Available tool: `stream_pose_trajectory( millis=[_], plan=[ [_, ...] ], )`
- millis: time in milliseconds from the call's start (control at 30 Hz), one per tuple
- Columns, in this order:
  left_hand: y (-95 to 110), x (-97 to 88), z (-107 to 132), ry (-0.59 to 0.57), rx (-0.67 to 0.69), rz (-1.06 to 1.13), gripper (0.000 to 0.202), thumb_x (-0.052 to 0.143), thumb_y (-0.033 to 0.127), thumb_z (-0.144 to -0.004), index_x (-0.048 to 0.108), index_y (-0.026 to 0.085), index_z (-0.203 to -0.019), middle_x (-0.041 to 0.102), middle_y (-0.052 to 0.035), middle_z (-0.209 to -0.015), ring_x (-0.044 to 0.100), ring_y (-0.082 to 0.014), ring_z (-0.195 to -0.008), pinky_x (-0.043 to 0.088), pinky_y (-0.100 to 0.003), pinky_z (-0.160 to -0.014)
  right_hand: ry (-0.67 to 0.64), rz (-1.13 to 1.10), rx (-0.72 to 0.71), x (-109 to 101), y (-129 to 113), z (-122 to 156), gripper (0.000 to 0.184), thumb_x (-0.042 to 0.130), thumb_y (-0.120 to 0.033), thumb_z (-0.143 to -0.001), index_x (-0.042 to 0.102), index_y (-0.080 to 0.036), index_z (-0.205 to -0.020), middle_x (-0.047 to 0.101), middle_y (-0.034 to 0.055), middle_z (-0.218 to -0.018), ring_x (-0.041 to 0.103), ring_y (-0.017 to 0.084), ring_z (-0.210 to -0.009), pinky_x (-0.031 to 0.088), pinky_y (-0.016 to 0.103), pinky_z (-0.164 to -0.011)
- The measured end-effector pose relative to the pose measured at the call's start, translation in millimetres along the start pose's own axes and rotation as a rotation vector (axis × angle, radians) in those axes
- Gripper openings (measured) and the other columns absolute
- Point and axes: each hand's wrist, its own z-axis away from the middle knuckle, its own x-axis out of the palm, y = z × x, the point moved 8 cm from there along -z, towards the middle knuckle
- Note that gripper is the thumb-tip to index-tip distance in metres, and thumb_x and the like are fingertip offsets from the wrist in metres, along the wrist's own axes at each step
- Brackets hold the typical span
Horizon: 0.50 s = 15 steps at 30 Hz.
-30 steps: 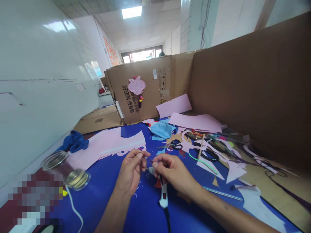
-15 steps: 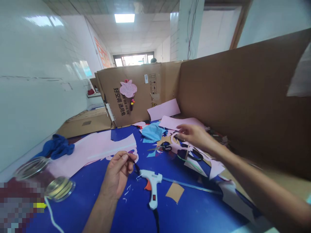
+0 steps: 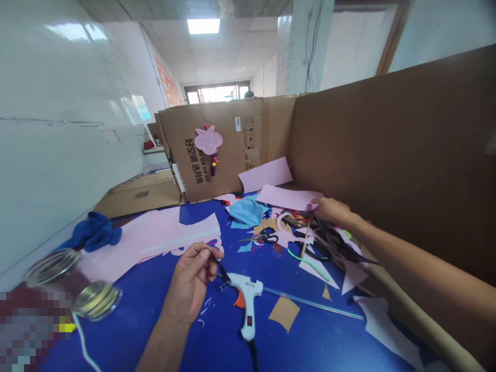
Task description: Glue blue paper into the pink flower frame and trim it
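My left hand (image 3: 192, 279) is closed in a pinch on a thin dark strip (image 3: 220, 269) that hangs down toward the tip of a white glue gun (image 3: 246, 299) lying on the blue table cover (image 3: 217, 336). My right hand (image 3: 329, 209) reaches far right into a heap of pink paper scraps and dark tools (image 3: 325, 240) by the cardboard wall. Its fingers are curled on the pile; whether they grip anything is hidden. Black-handled scissors (image 3: 263, 237) lie between the two hands.
Cardboard walls (image 3: 387, 155) close in the right and back. Pink sheets (image 3: 170, 232), a blue cloth (image 3: 95, 233), a light blue scrap (image 3: 246, 212) and a clear spool (image 3: 73, 281) lie around. A thin rod (image 3: 310, 305) and a brown paper piece (image 3: 285, 312) lie near the glue gun.
My right hand let go of the glue gun, which now lies on the table, and reached out to the scrap pile by the wall. The left hand keeps its pinch.
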Motion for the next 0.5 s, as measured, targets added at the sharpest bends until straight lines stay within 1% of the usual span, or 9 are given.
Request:
stream_pose_trajectory(
  millis=[67,100,167,267,367,433,500],
  plan=[
    [-1.5,0.1,-0.7,0.001,-0.006,-0.007,0.031,0.091,0.035,-0.07,0.069,0.016,-0.08,0.077,-0.0068,-0.08,0.055,-0.0095,-0.054,0.04,-0.02,-0.049,0.011,0.011,0.055,-10.0,3.1,0.9,0.03,0.064,-0.036,-0.098,0.083,-0.017,-0.111,0.079,0.0234,-0.107,0.076,0.036,-0.098,0.053,0.04,-0.076],
    [-2.1,0.3,-1.1,0.003,-0.008,-0.011,0.031,0.091,0.035,-0.07,0.069,0.016,-0.08,0.077,-0.0066,-0.08,0.055,-0.0095,-0.054,0.04,-0.02,-0.049,0.03,0.01,0.061,-17.7,1.8,1.1,0.034,0.06,-0.037,-0.1,0.083,-0.016,-0.112,0.078,0.0245,-0.108,0.075,0.037,-0.099,0.052,0.04,-0.076],
    [-2.7,1.1,-1.8,0.005,-0.012,-0.018,0.03,0.09,0.035,-0.07,0.069,0.016,-0.08,0.077,-0.0063,-0.08,0.055,-0.0095,-0.054,0.04,-0.02,-0.049,0.076,-0.007,0.038,-35.7,-6.1,0.5,0.04,0.055,-0.04,-0.103,0.082,-0.016,-0.118,0.078,0.0252,-0.112,0.074,0.035,-0.102,0.049,0.038,-0.077],
    [-3.2,2.1,-1.8,0.007,-0.021,-0.023,0.03,0.091,0.035,-0.069,0.069,0.016,-0.079,0.076,-0.0062,-0.079,0.054,-0.0095,-0.053,0.04,-0.021,-0.049,0.129,-0.046,-0.046,-61.0,-28.2,-3.6,0.046,0.052,-0.045,-0.105,0.082,-0.013,-0.117,0.077,0.024,-0.113,0.072,0.031,-0.106,0.045,0.036,-0.079],
    [-3.3,1.4,-1.1,0.011,-0.026,-0.027,0.031,0.091,0.035,-0.068,0.069,0.016,-0.078,0.076,-0.0066,-0.079,0.054,-0.0096,-0.053,0.041,-0.021,-0.049,0.16,-0.085,-0.115,-76.6,-55.8,-12.7,0.05,0.05,-0.044,-0.106,0.081,-0.007,-0.115,0.076,0.0244,-0.112,0.072,0.029,-0.106,0.045,0.034,-0.083],
    [-3.3,0.5,-1.1,0.01,-0.024,-0.034,0.029,0.091,0.035,-0.069,0.07,0.015,-0.078,0.076,-0.0065,-0.079,0.055,-0.0097,-0.054,0.041,-0.02,-0.05,0.148,-0.12,-0.166,-79.5,-74.9,-21.5,0.043,0.058,-0.044,-0.102,0.082,-0.009,-0.113,0.078,0.0201,-0.109,0.073,0.027,-0.101,0.048,0.031,-0.083],
    [-3.5,-0.5,-1.7,0.008,-0.022,-0.036,0.028,0.09,0.034,-0.07,0.071,0.016,-0.079,0.076,-0.0062,-0.08,0.055,-0.0097,-0.055,0.042,-0.02,-0.051,0.099,-0.163,-0.242,-78.4,-91.0,-30.6,0.038,0.067,-0.043,-0.096,0.081,-0.015,-0.119,0.081,0.0117,-0.106,0.074,0.023,-0.093,0.051,0.026,-0.08]
  ],
)
